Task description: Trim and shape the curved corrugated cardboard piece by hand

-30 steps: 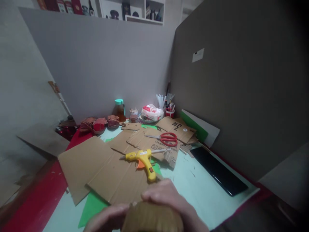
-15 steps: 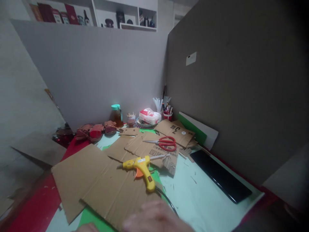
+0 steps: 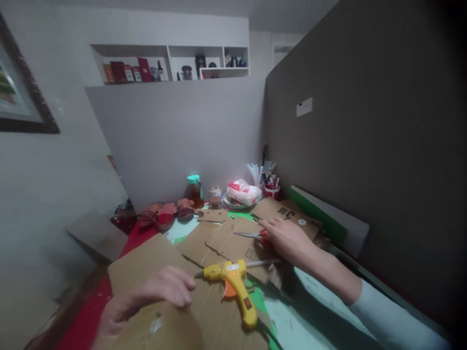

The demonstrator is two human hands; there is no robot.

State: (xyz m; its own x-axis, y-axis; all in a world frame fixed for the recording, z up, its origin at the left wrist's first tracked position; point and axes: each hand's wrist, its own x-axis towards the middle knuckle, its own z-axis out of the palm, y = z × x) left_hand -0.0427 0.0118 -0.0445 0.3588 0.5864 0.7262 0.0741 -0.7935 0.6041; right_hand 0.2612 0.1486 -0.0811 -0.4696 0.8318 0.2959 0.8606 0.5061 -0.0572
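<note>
My left hand [image 3: 153, 296] grips a rounded piece of brown cardboard [image 3: 160, 330] at the bottom of the view, fingers curled over its top edge. My right hand [image 3: 288, 238] reaches forward over the flat cardboard sheets [image 3: 219, 243] and lies on the red-handled scissors [image 3: 251, 235], covering the handles; only the blades show. Whether its fingers are through the handles cannot be told. A yellow glue gun [image 3: 235, 282] lies on the cardboard between my two hands.
At the back stand a teal-lidded jar [image 3: 194, 188], a tissue pack [image 3: 243, 192] and a red cup of pens [image 3: 272, 187]. Grey partition boards [image 3: 365, 146] wall in the table at the back and right. Red objects [image 3: 166, 214] lie at the left.
My view rose and shifted. My right hand left the rounded cardboard and reached out onto the scissors. My left hand keeps hold of the rounded cardboard.
</note>
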